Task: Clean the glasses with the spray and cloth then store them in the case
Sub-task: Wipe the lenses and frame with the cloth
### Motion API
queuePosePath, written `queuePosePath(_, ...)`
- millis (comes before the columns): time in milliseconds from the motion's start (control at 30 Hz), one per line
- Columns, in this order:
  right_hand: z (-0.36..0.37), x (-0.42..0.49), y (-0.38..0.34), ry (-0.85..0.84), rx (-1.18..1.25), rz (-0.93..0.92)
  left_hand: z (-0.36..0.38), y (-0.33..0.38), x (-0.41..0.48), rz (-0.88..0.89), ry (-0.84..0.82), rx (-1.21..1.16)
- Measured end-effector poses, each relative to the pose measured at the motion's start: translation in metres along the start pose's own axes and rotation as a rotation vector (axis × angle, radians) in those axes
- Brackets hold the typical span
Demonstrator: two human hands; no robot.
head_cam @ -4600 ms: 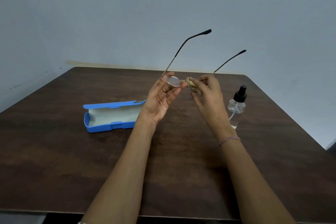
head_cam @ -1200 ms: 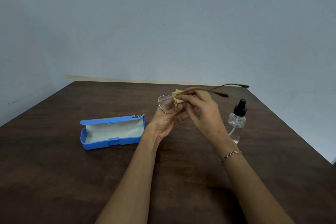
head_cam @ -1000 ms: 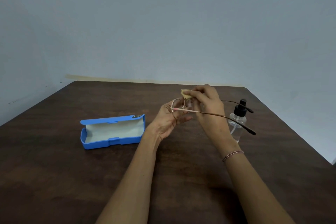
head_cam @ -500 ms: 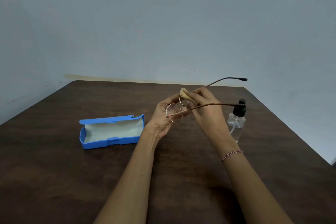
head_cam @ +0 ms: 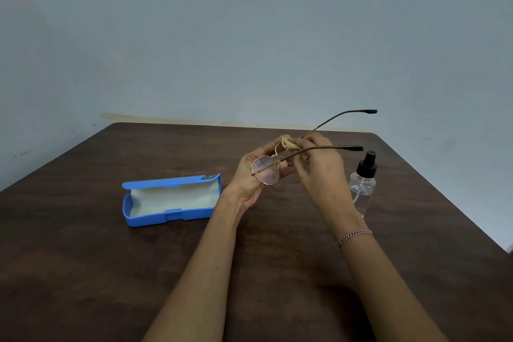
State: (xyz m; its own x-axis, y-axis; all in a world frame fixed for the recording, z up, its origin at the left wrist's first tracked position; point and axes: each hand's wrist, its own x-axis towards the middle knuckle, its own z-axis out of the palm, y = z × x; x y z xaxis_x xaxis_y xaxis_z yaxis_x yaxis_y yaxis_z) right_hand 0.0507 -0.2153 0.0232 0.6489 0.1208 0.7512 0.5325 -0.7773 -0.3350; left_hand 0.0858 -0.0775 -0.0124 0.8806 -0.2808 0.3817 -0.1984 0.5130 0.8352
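Head view: glasses (head_cam: 265,172), temples rightward, pinched in left hand (head_cam: 244,183); cloth (head_cam: 288,144) pinched in right hand (head_cam: 319,172) fingers.

The second lens of the glasses (head_cam: 265,170) is buried behind the cloth (head_cam: 288,144) and the right hand (head_cam: 319,172), which swallows most of that cloth. At three o'clock from it, the spray bottle (head_cam: 363,183) has its lower side behind the wrist (head_cam: 348,216). The mark (head_cam: 207,176) on the case (head_cam: 166,215) lid, at nine o'clock, perhaps a logo, is too small to read. Both forearms (head_cam: 200,272) are cut off below.
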Motion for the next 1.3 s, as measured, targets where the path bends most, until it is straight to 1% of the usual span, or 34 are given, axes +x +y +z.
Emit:
queuePosePath(133, -0.0033, -0.0004, 0.0021, 0.036, 0.026, -0.033, 0.0008, 0.0026, -0.0021, -0.020, 0.033, -0.010)
queuePosePath(200, -0.0017, -0.0008, 0.0014, 0.015, 0.088, -0.059, -0.0007, 0.0031, -0.0033, -0.027, 0.046, 0.000)
queuePosePath(333, 0.0018, -0.0019, -0.0020, 0.015, 0.249, -0.124, -0.0002, 0.0047, -0.0044, -0.053, 0.016, -0.040)
queuePosePath(500, 0.0007, -0.0016, -0.0001, 0.000, 0.369, -0.123, -0.0009, 0.0035, -0.0047, -0.037, 0.039, -0.079)
queuePosePath(733, -0.0013, -0.0015, 0.0058, -0.024, 0.350, -0.081, -0.0010, 0.0047, -0.0050, -0.048, 0.018, -0.082)
queuePosePath(900, 0.0011, -0.0029, 0.0044, 0.000, 0.302, -0.080, -0.0028, 0.0025, -0.0056, -0.091, 0.005, -0.095)
queuePosePath(1000, 0.0032, -0.0039, 0.0006, -0.010, 0.291, -0.104, -0.0025, 0.0012, -0.0062, -0.095, -0.024, -0.040)
queuePosePath(1133, 0.0027, -0.0037, 0.0010, 0.002, 0.295, -0.111, -0.0019, 0.0022, -0.0054, -0.065, 0.028, -0.066)
queuePosePath(1233, 0.0010, -0.0027, 0.0062, -0.001, 0.245, -0.096, -0.0007, 0.0038, -0.0049, -0.018, 0.079, -0.092)
queuePosePath(1300, 0.0007, -0.0029, 0.0075, -0.007, 0.223, -0.093, 0.0007, 0.0054, -0.0050, -0.006, 0.084, -0.115)
